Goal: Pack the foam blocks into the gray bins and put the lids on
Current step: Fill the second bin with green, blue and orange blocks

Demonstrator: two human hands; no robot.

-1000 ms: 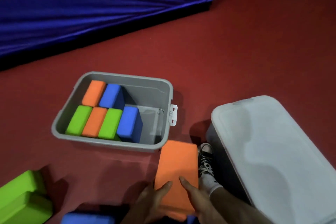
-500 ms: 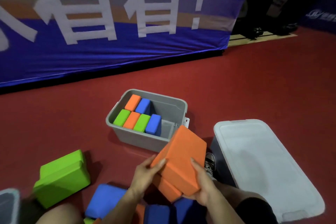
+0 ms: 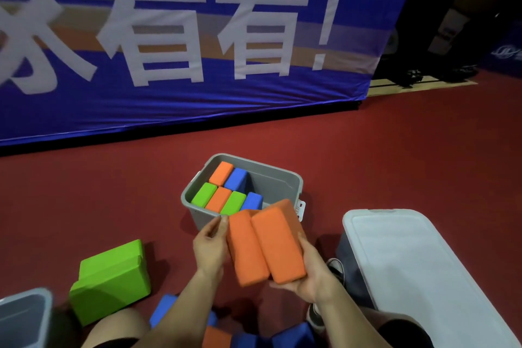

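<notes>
My left hand [image 3: 210, 246] curls its fingers against the outer side of the orange foam blocks [image 3: 278, 246]. My right hand [image 3: 309, 277] cups the other side from beneath, so the two are squeezed side by side between my palms, in the air just before the near wall of the open gray bin [image 3: 282, 178]. I judge them light and a little spongy, with a matt skin that grips well. Steady pressure on the broad outer faces should keep the pair together; if I slacken, one could slide out. The bin holds six blocks on end, with room at its right. Green blocks [image 3: 110, 280] and blue blocks [image 3: 166, 308] lie loose by my knees, and a lidded gray bin [image 3: 409, 263] stands at my right.
</notes>
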